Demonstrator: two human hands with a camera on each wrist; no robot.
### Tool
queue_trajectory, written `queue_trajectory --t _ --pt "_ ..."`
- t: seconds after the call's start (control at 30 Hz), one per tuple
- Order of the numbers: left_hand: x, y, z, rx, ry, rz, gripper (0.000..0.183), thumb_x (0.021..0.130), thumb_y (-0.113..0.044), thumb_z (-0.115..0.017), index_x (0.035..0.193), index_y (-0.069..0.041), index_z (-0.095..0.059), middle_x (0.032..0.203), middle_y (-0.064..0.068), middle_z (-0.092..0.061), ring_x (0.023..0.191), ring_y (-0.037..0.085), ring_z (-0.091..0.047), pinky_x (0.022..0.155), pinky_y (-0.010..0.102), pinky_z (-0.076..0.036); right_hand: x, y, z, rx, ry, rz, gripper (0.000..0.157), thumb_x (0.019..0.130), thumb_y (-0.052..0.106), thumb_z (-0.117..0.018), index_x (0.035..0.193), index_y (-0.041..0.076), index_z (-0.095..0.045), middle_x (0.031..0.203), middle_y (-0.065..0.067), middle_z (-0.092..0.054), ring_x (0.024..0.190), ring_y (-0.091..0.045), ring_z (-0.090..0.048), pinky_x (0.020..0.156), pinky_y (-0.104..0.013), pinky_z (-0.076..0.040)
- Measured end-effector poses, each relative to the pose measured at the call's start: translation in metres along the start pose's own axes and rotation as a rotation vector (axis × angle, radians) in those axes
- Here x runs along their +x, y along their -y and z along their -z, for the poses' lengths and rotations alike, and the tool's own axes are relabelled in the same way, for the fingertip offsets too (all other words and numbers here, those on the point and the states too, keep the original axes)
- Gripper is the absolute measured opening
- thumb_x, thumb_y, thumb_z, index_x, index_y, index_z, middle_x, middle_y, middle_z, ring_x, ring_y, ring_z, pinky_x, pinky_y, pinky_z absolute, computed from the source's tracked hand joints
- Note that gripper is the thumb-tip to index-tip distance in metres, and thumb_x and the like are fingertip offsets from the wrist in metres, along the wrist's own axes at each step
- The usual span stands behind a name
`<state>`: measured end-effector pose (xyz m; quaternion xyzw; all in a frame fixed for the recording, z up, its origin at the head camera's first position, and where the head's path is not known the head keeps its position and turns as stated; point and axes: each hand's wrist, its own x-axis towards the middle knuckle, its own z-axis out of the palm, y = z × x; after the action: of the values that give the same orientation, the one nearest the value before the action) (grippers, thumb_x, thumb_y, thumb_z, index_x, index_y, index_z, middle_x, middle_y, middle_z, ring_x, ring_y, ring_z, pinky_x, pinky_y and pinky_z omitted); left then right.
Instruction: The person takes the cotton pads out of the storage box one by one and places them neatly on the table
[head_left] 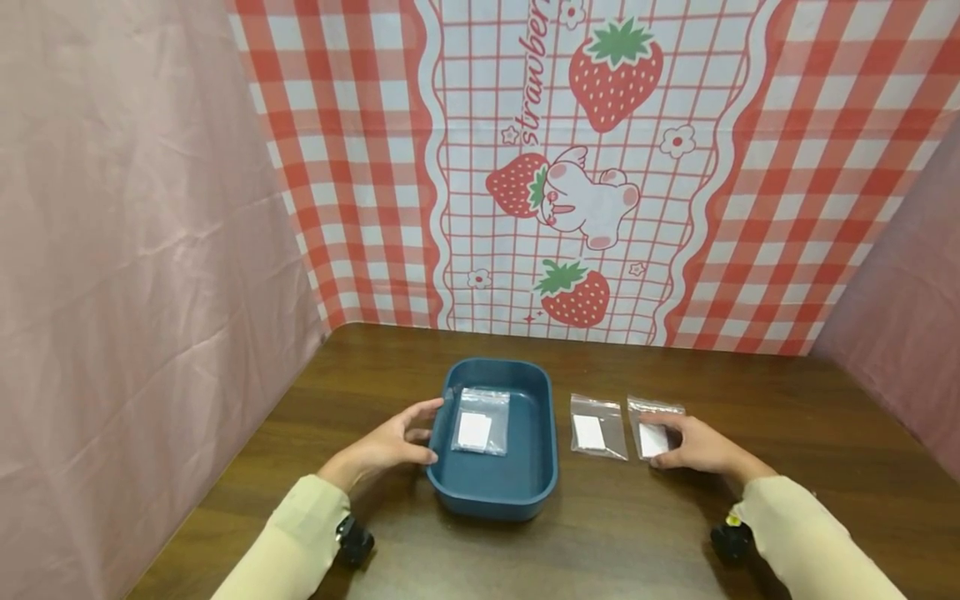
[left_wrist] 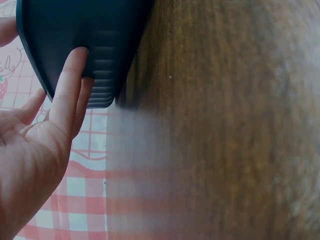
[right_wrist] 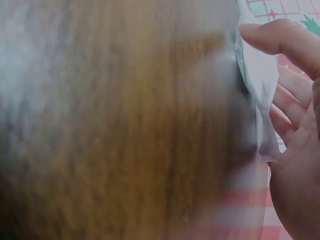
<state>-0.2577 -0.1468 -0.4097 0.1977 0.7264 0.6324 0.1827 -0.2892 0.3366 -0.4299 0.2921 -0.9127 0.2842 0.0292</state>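
Observation:
A blue rectangular bin (head_left: 492,492) stands on the table, with a clear zip bag (head_left: 495,408) holding a white piece lying inside it. My left hand (head_left: 390,442) touches the bin's left side, its fairly straight fingers (left_wrist: 69,90) along the ribbed outer wall. To the bin's right lies a second zip bag (head_left: 588,433) with a white piece in it. My right hand (head_left: 697,446) pinches a third zip bag (head_left: 651,442) at its right side; the right wrist view shows the thumb on one face of this bag (right_wrist: 257,70) and the other fingers behind it.
The brown wooden table (head_left: 615,542) spreads around the bin. A red-and-white strawberry cloth (head_left: 480,308) hangs along the back edge, and pink curtains (head_left: 150,250) close in both sides. Small black devices (head_left: 354,542) are strapped at both wrists.

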Motion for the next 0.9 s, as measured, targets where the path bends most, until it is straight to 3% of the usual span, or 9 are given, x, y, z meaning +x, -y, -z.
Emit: queue_trajectory --t 0.2,0.33,0.47,0.7,0.9 --pt "0.000 -0.001 0.000 -0.001 -0.006 0.008 0.082 0.075 0.006 -0.065 0.145 -0.002 -0.024 0.141 0.025 -0.030 0.119 0.040 -0.039 0.079 0.036 -0.047 0.002 0.004 0.002 0.043 -0.057 -0.071 0.068 0.071 0.025 -0.080 0.124 -0.007 -0.053 0.119 -0.025 -0.056 0.108 -0.036 -0.053 0.081 -0.033 -0.045" --pt "0.001 -0.001 0.000 -0.002 -0.004 0.017 0.081 0.076 0.005 -0.065 0.146 -0.003 -0.024 0.140 0.025 -0.031 0.119 0.039 -0.040 0.080 0.037 -0.047 0.004 0.007 0.001 0.098 -0.104 -0.154 0.071 0.071 0.027 -0.080 0.127 -0.006 -0.052 0.122 -0.024 -0.056 0.109 -0.036 -0.051 0.080 -0.030 -0.044" --pt "0.001 -0.001 0.001 -0.004 -0.001 0.009 0.082 0.075 0.004 -0.066 0.146 -0.002 -0.024 0.140 0.025 -0.030 0.120 0.039 -0.040 0.080 0.037 -0.047 0.009 0.011 -0.001 0.156 -0.144 -0.183 0.071 0.073 0.027 -0.080 0.129 -0.005 -0.050 0.126 -0.022 -0.054 0.109 -0.033 -0.050 0.077 -0.027 -0.043" --pt "0.000 -0.001 0.000 -0.014 -0.001 -0.003 0.083 0.075 0.005 -0.065 0.146 -0.001 -0.023 0.141 0.025 -0.029 0.120 0.039 -0.039 0.079 0.036 -0.047 0.018 0.019 -0.004 0.214 -0.174 -0.186 0.072 0.076 0.030 -0.077 0.132 -0.003 -0.047 0.131 -0.022 -0.050 0.123 -0.040 -0.038 0.094 -0.056 -0.032" --pt "0.000 0.000 0.002 -0.014 0.007 -0.006 0.083 0.075 0.005 -0.065 0.146 -0.002 -0.022 0.141 0.025 -0.029 0.120 0.040 -0.039 0.079 0.036 -0.047 0.028 0.027 -0.007 0.320 -0.188 -0.174 0.071 0.078 0.023 -0.076 0.134 -0.004 -0.044 0.131 -0.026 -0.047 0.122 -0.043 -0.039 0.095 -0.056 -0.031"
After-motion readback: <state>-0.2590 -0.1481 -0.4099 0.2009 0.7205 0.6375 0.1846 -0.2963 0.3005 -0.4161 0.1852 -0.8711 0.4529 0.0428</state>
